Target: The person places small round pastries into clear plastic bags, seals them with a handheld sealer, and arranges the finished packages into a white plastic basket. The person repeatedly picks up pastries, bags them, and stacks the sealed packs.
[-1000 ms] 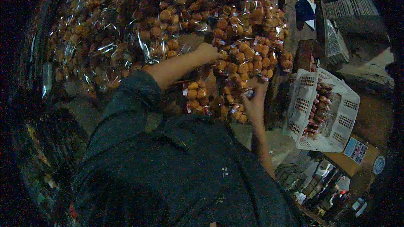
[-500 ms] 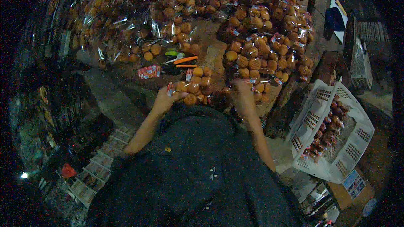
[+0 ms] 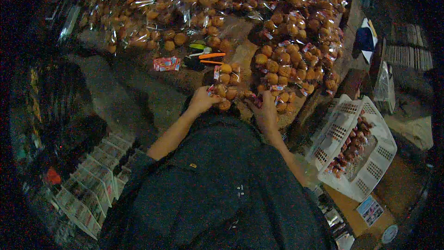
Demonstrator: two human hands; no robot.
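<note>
Close in front of my body, my left hand (image 3: pixel 202 100) grips the side of a clear bag of round brown cookies (image 3: pixel 230 93). A small printed label shows by its fingers. Just right of that bag, my right hand (image 3: pixel 265 111) is closed, its fingertips at a small dark reddish bit that is too blurred to name. Beyond the bag lie orange-handled tools (image 3: pixel 212 56) and a green-handled one (image 3: pixel 199 46). To their left sits a stack of red and white printed labels (image 3: pixel 166 64).
Many clear bags of cookies (image 3: pixel 291 60) cover the far and right parts of the wooden table (image 3: pixel 243 55). At the right stands a tilted white plastic crate (image 3: pixel 330 139) with reddish-brown bagged goods inside. Pale racks or crates (image 3: pixel 88 187) stand low at the left.
My left hand has moved right with the bag, nearer to my right hand. The right hand has come slightly lower and is less blurred. The whole view has shifted a little.
</note>
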